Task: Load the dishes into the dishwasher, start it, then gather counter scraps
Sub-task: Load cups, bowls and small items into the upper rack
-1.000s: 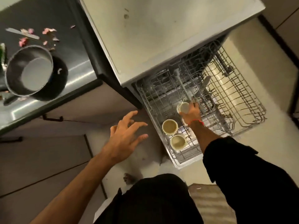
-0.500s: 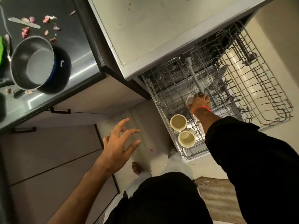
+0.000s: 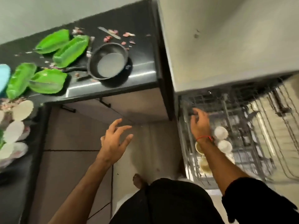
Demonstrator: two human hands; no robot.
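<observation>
The dishwasher's wire rack (image 3: 262,143) is pulled out at the right. Several small pale cups (image 3: 220,132) sit along its left side, two of them upside down. My right hand (image 3: 199,122) hovers over the rack's left edge with loosely spread fingers and holds nothing. My left hand (image 3: 114,139) hangs in the air in front of the cabinets, fingers spread, also empty. On the black counter (image 3: 142,73) lie several green leaf-shaped plates (image 3: 48,80), a dark frying pan (image 3: 108,62), a knife (image 3: 109,33) and pink scraps (image 3: 128,34).
Pale bowls (image 3: 14,131) stand on the counter at the far left, beside a light blue object (image 3: 4,76). Grey cabinet doors with black handles (image 3: 68,109) run below the counter. The dishwasher's pale top (image 3: 226,38) fills the upper right. My bare foot (image 3: 138,181) stands on the floor.
My right hand let go of the cup and lifted toward the rack's left edge. The view swung left, bringing the green plates and bowls into sight. My left hand stayed open in the air.
</observation>
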